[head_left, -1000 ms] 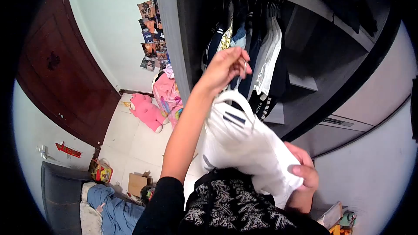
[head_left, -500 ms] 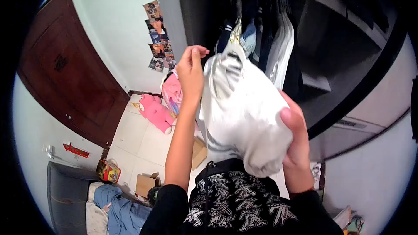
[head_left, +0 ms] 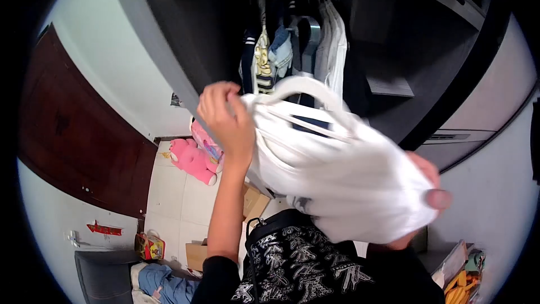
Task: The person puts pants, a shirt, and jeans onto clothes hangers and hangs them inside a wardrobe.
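Observation:
A white shirt (head_left: 337, 174) stretches between my two hands in front of the open wardrobe, its right side smeared by motion. Along its upper edge, a white clothes hanger (head_left: 304, 85) arches out of the neck opening. My left hand (head_left: 228, 121) is closed at the shirt's upper left corner, its fingers curled over the fabric edge. On the far right, my right hand (head_left: 428, 183) grips the gathered cloth, thumb on top; its other fingers are mostly behind the shirt. Beyond the shirt, several hanging clothes (head_left: 334, 45) fill the wardrobe rail.
The wardrobe (head_left: 388, 28) has a side shelf (head_left: 391, 86) on the right. A pink plush toy (head_left: 192, 160) and a cardboard box (head_left: 254, 201) are on the floor at left. A brown door (head_left: 79, 129) stands further left, and a blue cloth (head_left: 166, 281) lies at lower left.
The shirt has spread wider as my right hand moved right and my left hand moved slightly left and down. The hanger now shows as a broad arch. My view has shifted.

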Demonstrator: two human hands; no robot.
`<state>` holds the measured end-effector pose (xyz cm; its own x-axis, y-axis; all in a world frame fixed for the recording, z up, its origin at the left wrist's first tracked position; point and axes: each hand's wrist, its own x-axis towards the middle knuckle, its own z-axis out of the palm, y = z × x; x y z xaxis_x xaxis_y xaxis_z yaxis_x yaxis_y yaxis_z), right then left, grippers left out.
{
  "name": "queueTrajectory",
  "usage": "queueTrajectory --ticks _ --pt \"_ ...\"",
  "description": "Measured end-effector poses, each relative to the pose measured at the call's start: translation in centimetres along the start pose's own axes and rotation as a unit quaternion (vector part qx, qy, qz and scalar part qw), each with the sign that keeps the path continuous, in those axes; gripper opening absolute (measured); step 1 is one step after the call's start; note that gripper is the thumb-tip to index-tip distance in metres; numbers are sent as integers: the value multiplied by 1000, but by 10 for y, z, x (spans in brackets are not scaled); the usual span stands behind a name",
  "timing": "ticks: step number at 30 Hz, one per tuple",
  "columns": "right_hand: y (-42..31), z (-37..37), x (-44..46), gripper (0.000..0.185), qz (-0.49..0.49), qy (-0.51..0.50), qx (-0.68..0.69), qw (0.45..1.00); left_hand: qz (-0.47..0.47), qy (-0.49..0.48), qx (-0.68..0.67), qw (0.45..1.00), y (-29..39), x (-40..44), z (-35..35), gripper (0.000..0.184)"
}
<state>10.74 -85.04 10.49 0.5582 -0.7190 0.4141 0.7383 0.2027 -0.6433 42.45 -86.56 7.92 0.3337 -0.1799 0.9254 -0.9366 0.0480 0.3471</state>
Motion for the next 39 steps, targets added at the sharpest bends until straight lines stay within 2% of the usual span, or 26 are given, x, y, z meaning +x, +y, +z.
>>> queueTrajectory --ticks 1,4,5,6,7,8,9,10,11,12,13,17,20,21,22,23,25,28,29,31,32,34,35,37,38,39 --pt "-23 -5 -9 69 -27 62 -23 997 20 -17 -24 999 12 19 21 4" --pt "-47 7 -28 73 -119 235 -20 965 157 -77 -90 980 62 60 86 11" --pt "-59 0 -37 71 -96 254 -69 960 195 -129 -131 963 76 68 117 13" --pt "-69 -6 -47 69 -73 273 -117 952 262 -159 -188 933 94 75 142 13" --pt "-73 -23 -59 69 -74 279 -121 950 322 -230 -199 897 114 78 174 14" --pt "-64 -43 -77 69 -182 268 -81 943 432 -236 -190 849 120 75 205 15" --pt "-69 -50 -85 68 -236 263 -62 933 492 -338 -95 797 126 74 222 17" --pt "-73 -54 -91 68 -290 254 -44 922 500 -425 -32 754 132 75 241 19" --pt "-82 -52 -95 67 -187 272 -117 937 475 -472 28 742 129 75 253 20" --pt "-82 -51 -95 66 -140 279 -145 939 448 -515 87 726 125 76 257 21" --pt "-81 -50 -96 65 -91 283 -173 939 478 -496 118 716 111 69 270 22" --pt "-87 -52 -91 63 -87 248 -179 948 552 -406 218 695 72 50 267 31" --pt "-92 -56 -74 62 -157 208 -125 957 587 -356 191 702 46 49 263 36" --pt "-96 -63 -71 61 -201 179 -125 955 584 -404 197 676 46 55 259 35" --pt "-102 -67 -69 61 -223 164 -124 953 594 -387 170 684 44 57 253 33" --pt "-107 -67 -64 61 -246 148 -122 950 586 -409 190 673 47 58 250 32" --pt "-138 -44 -57 71 -184 247 -139 941 574 -418 207 673 56 64 245 31" --pt "-149 -78 -66 85 -181 163 -216 946 566 -390 211 695 56 62 245 31" --pt "-158 -87 -71 86 -149 160 -192 957 553 -391 225 701 60 60 246 33" --pt "-175 -90 -70 87 -113 157 -169 966 529 -385 270 707 68 56 239 40" --pt "-185 -79 -69 85 -113 188 -181 959 467 -464 326 678 79 56 238 47" --pt "-200 -61 -67 81 -117 254 -206 938 417 -462 417 663 95 42 234 57" --pt "-199 -70 -57 81 -114 260 -208 936 418 -467 411 662 96 32 245 57" --pt "-195 -77 -53 80 -105 180 -253 945 369 -440 500 648 99 17 241 62" --pt "-185 -72 -46 79 -117 197 -263 937 369 -441 498 649 92 10 238 62" --pt "-174 -65 -38 79 -128 213 -273 929 411 -427 472 653 82 0 237 58"
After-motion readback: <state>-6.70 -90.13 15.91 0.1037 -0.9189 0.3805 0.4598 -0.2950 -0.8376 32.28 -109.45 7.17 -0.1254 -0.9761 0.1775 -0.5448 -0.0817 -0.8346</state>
